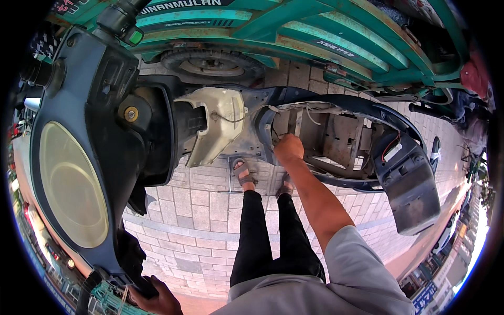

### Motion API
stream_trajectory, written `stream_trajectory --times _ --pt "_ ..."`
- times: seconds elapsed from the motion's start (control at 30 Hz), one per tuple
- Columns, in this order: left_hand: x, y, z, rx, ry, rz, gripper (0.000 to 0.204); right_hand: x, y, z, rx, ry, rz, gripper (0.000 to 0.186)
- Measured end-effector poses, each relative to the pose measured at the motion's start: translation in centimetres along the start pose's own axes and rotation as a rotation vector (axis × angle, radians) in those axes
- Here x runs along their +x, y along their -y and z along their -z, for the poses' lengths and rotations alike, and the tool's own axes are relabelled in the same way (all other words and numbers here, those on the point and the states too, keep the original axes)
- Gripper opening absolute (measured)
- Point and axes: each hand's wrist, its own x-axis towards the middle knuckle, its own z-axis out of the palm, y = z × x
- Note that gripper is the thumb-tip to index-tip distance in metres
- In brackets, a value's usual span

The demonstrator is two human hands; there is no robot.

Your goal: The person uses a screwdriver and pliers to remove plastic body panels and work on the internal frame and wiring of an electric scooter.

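A dark blue electric scooter with several body panels off stands across my front, its handlebar cover (68, 173) and round speedometer face (73, 184) on the left. My left hand (157, 300) is at the lower left, closed around the near handlebar (137, 286); its fingers are partly cut off by the rim. My right hand (289, 149) is a closed fist at the front edge of the open under-seat compartment (341, 139). What its fingers hold, if anything, is hidden. Just left of it, a thin cable (231, 118) crosses a cream inner panel (218, 118).
Behind the scooter stands a green cargo tricycle (252, 26) with a black wheel (212, 64). A dark plastic box (409, 194) hangs at the compartment's rear right. My sandalled feet stand on pale paving (199, 210). Parked vehicles and shopfronts show at the rim.
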Motion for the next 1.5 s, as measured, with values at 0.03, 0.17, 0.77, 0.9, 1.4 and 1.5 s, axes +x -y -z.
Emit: stream_trajectory --times 0.03,0.17,0.77,0.9,1.4,1.5 --pt "0.3 -0.1 -0.1 0.017 0.003 -0.039 0.025 0.5 -1.8 0.2 -0.043 -0.027 0.053 0.034" --pt "0.3 -0.2 -0.1 0.023 0.000 -0.043 0.026 2.7 -5.8 2.5 -0.175 -0.064 0.307 0.037" --pt "0.6 0.4 -0.4 -0.048 -0.028 0.023 0.029 0.8 -3.4 -2.9 -0.341 -0.163 0.406 0.020" --pt "0.3 3.1 -0.6 0.112 -0.073 -0.166 0.031 -0.2 1.2 -6.1 -0.523 -0.149 0.388 0.012" --pt "-0.3 2.5 -0.7 0.124 -0.083 -0.089 0.026 5.2 -4.5 3.5 -0.399 -0.325 0.558 0.035" --pt "0.5 -0.4 -1.0 0.114 -0.090 -0.057 0.023 5.2 -7.5 3.0 -0.336 -0.290 0.646 0.042"
